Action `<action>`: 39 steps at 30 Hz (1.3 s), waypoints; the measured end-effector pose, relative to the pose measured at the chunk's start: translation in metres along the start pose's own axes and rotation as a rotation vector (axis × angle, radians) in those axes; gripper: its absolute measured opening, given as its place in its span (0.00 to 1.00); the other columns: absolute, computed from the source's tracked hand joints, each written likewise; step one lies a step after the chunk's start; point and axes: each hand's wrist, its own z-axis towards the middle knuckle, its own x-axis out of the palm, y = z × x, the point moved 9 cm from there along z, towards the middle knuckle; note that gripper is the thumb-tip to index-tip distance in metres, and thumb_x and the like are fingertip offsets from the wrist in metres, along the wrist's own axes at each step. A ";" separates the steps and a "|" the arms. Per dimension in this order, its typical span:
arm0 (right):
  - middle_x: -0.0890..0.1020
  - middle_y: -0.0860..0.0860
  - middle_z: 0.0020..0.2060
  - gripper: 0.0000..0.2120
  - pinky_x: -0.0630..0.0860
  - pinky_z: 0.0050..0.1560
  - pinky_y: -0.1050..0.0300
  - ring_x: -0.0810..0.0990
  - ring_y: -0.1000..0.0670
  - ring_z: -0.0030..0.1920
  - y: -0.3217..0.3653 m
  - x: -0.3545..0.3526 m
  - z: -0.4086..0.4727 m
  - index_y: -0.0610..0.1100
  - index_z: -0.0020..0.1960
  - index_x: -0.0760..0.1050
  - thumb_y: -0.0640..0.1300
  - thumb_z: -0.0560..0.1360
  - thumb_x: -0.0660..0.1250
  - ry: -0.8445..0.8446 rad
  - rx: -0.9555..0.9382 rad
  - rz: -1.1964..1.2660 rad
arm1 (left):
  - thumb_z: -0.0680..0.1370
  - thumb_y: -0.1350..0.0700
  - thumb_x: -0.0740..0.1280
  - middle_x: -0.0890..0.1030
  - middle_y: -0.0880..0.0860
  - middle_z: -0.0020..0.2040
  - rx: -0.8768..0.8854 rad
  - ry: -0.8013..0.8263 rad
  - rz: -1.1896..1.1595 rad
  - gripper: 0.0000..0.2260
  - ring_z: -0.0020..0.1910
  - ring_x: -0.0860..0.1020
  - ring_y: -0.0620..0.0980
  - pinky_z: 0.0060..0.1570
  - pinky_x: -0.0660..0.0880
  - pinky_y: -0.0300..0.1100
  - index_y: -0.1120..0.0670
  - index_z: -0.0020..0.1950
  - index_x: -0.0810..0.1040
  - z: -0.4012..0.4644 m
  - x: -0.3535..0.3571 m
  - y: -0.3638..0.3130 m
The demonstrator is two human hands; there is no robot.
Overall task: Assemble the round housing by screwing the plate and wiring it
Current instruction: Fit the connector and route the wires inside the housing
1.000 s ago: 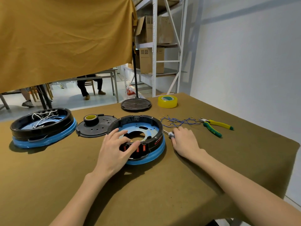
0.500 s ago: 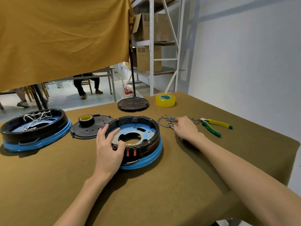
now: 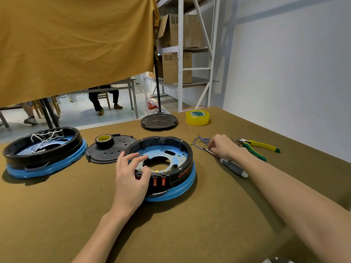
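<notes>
While the left hand (image 3: 131, 179) steadies the round housing (image 3: 161, 168) by its near rim, fingers loosely spread over the red rocker switches (image 3: 159, 181) and the blue plate (image 3: 167, 158) inside, the right hand (image 3: 221, 147) reaches to the right of the housing, its fingertips curled down into a loose bundle of blue wires (image 3: 201, 141) with small gold terminals. Whether a wire is already pinched cannot be told. A screwdriver (image 3: 226, 162) lies under that wrist, its long axis running from the tip beside the wires back toward the person, grey handle nearest. The wires lie just right of the housing's far rim, so the right hand is plainly the nearer one for bringing them over; the judgement is that wiring comes next. Farther right of the housing rest green-and-yellow pliers (image 3: 258, 148). Behind it sit a yellow tape roll (image 3: 197, 117) and a round stand base (image 3: 159, 121); to its left, a black cover plate (image 3: 112, 150) carrying a small tape roll (image 3: 104, 140), then a second housing (image 3: 43, 150) already holding white wires. Nothing stands between wires and housing.
</notes>
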 end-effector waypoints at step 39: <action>0.86 0.48 0.50 0.12 0.75 0.44 0.55 0.82 0.47 0.50 0.033 -0.020 -0.035 0.46 0.57 0.83 0.47 0.83 0.62 -0.346 -0.052 0.067 | 0.84 0.51 0.63 0.76 0.53 0.70 -0.426 -0.189 -0.302 0.20 0.63 0.75 0.48 0.53 0.76 0.42 0.51 0.77 0.70 0.009 -0.032 0.058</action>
